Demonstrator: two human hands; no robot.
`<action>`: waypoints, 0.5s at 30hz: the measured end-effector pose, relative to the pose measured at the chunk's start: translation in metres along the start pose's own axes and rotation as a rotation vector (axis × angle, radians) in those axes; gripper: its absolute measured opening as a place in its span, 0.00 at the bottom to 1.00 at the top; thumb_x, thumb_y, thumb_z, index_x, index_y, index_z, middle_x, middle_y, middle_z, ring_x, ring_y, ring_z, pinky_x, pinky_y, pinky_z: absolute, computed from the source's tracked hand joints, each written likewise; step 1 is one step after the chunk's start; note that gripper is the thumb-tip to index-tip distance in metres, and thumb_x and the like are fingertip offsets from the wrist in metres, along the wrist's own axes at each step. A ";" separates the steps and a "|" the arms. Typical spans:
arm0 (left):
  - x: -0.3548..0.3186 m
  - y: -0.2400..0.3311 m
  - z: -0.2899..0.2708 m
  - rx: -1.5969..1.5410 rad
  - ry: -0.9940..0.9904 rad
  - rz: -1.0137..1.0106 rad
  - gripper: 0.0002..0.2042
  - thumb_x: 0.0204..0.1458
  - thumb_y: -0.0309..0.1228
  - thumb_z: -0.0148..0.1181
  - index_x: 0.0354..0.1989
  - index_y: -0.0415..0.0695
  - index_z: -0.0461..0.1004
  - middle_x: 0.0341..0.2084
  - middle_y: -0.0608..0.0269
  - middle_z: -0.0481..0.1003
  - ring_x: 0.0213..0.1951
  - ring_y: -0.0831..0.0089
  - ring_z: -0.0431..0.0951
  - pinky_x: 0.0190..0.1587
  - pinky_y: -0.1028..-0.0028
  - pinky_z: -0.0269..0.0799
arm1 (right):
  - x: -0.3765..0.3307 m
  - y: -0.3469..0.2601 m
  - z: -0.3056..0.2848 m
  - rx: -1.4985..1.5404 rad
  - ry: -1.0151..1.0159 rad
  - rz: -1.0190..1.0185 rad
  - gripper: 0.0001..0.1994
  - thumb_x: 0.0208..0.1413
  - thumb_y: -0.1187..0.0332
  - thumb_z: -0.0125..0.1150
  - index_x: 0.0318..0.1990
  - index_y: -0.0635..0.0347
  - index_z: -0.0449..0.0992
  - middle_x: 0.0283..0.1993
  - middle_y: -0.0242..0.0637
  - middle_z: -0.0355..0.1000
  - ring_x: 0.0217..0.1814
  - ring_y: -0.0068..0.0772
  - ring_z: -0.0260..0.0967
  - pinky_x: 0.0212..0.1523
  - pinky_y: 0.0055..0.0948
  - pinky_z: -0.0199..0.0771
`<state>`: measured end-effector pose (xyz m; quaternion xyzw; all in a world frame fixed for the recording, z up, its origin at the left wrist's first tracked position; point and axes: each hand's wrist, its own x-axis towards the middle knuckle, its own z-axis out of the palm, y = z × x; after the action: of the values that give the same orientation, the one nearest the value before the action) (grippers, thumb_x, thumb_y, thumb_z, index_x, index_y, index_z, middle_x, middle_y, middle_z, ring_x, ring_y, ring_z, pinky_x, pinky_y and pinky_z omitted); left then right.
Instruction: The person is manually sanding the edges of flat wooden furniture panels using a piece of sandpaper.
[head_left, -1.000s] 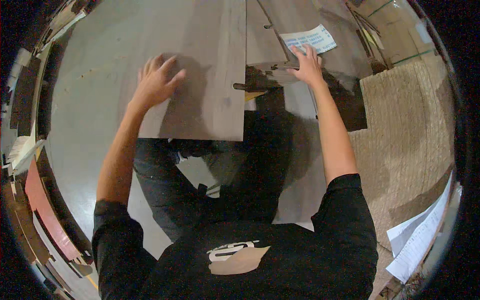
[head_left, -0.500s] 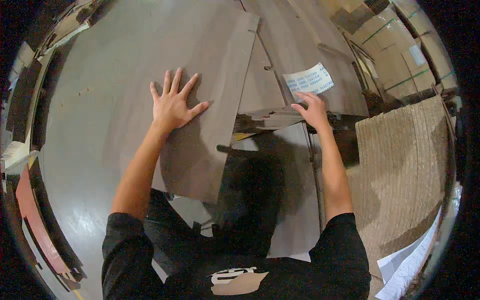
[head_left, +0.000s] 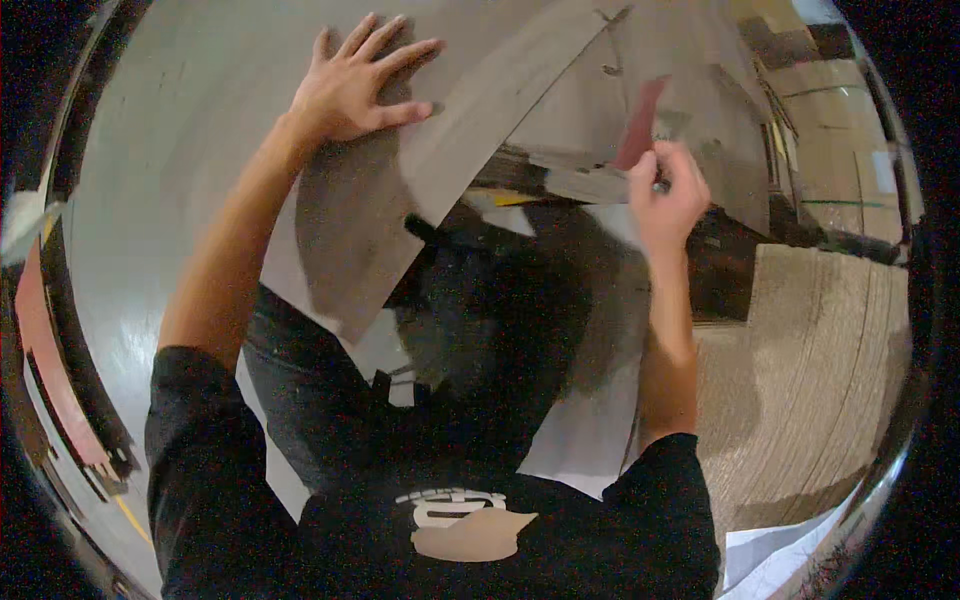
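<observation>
My left hand [head_left: 350, 92] lies flat with fingers spread on a large brown cardboard sheet [head_left: 465, 140], whose slanted edge has a slot near my lap. To the right, my right hand [head_left: 672, 200] pinches a piece of sandpaper [head_left: 640, 128] between thumb and fingers. Its reddish-brown face shows now, and the piece stands edgewise. Behind it are more flat cardboard pieces [head_left: 570, 115], partly overlapped by the large sheet. The fingertips behind the sandpaper are partly hidden.
A tall stack of corrugated cardboard [head_left: 800, 370] stands close to my right forearm. White papers [head_left: 765, 555] lie at the lower right. Strapped cardboard bundles [head_left: 845, 125] fill the upper right. Along the left rim runs a red strip-like piece [head_left: 58, 365].
The sandpaper, earlier lying with its pale printed side up under my right fingertips, is now lifted and turned. My left hand has moved farther away, and the large sheet has shifted and turned.
</observation>
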<state>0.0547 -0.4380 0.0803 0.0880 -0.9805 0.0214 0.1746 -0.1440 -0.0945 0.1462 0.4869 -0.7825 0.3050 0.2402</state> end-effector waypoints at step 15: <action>0.009 0.020 0.005 -0.081 -0.165 -0.105 0.46 0.52 0.75 0.46 0.75 0.61 0.59 0.75 0.48 0.53 0.76 0.45 0.47 0.71 0.31 0.39 | -0.060 -0.138 0.073 0.068 -0.750 -0.254 0.30 0.58 0.58 0.67 0.69 0.46 0.70 0.17 0.39 0.69 0.19 0.45 0.71 0.27 0.40 0.74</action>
<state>0.0412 -0.4200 0.0782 0.1338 -0.9856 -0.0347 0.0973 0.0003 -0.1563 0.0889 0.6649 -0.7390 0.0996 -0.0427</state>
